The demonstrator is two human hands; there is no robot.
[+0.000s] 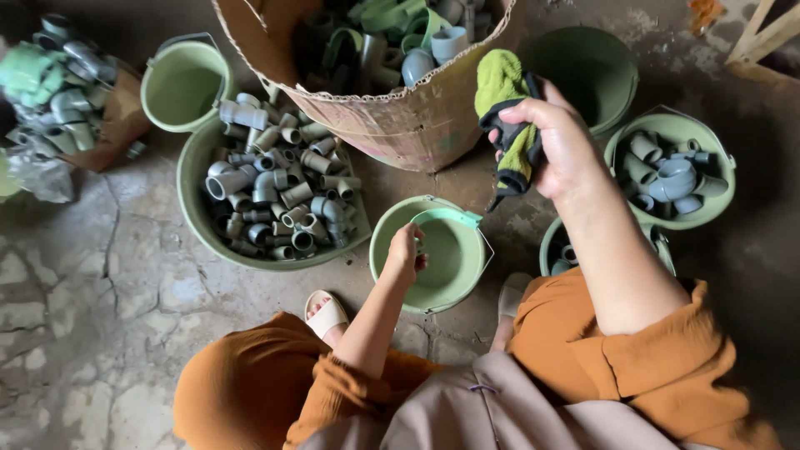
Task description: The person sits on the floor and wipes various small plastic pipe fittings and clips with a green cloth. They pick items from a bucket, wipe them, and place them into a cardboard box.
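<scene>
A small green bucket [433,254] is set on the cracked floor [100,300] just in front of the seated person; its inside appears empty. The left hand [406,252] is closed on the near-left part of its rim. The right hand [557,146] is raised above and to the right, its fingers clenched around a yellow-green and black glove [508,125]. To the left, a wide green basin [196,208] is heaped with grey pipe fittings [279,196]. At the far middle, a cardboard box [392,108] is stacked with larger fittings. On the right, a green pail [717,208] is already partly filled with grey elbows [671,175]. Judged from this, the sorting is only partly done: much remains in the basin and box, and nothing is yet seen in the held bucket
</scene>
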